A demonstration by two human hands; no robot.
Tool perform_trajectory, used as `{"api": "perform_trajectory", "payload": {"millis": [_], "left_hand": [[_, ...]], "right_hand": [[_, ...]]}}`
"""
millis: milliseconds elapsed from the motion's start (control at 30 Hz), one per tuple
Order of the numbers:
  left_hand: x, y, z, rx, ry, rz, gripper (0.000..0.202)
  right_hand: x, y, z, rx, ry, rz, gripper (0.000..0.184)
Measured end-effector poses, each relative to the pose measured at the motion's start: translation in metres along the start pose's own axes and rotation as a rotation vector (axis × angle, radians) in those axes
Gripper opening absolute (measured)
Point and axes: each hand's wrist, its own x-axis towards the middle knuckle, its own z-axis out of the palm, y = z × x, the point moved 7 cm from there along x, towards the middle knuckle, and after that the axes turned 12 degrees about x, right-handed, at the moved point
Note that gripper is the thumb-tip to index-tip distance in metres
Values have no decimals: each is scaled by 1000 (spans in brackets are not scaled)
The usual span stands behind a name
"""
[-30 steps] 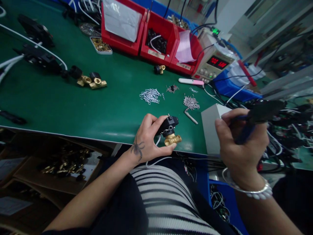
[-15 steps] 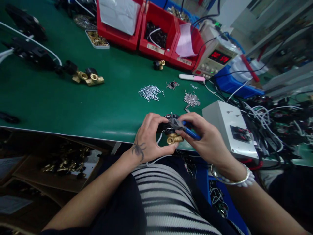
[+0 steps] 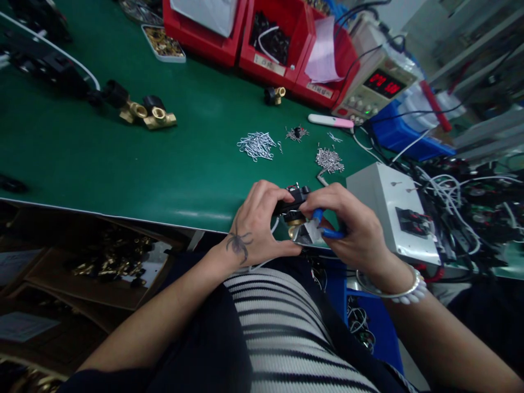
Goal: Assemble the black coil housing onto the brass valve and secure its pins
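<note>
My left hand (image 3: 257, 224) grips a small valve (image 3: 293, 204) with a black top and a brass body, at the near edge of the green table (image 3: 123, 158). A thin white wire hangs from the valve. My right hand (image 3: 352, 229) holds blue-handled pliers (image 3: 317, 232) whose metal jaws touch the brass underside of the valve. The two hands meet around the part, and most of the brass body is hidden by fingers and pliers.
Piles of small metal clips (image 3: 257, 145) and pins (image 3: 328, 160) lie beyond the hands. A white switch box (image 3: 388, 213) stands at the right, with tangled cables behind. Brass valves (image 3: 151, 114) lie at the left; red bins (image 3: 282, 49) and a power supply (image 3: 380, 87) line the back.
My right hand came from the far right with the pliers to the valve, then shifted the jaws from its top down to its brass underside. My left hand kept holding the valve.
</note>
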Motion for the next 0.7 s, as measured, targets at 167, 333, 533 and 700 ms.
{"api": "perform_trajectory", "payload": {"millis": [167, 333, 533, 700], "left_hand": [[1, 0, 1, 23, 7, -10, 50], [1, 1, 1, 20, 40, -5, 49], [1, 2, 2, -6, -32, 25, 43], [1, 0, -4, -68, 21, -16, 41]], "right_hand": [[6, -3, 3, -175, -157, 32, 23], [9, -7, 1, -228, -191, 23, 25], [10, -4, 7, -139, -298, -4, 28], [8, -6, -11, -90, -184, 98, 19]]}}
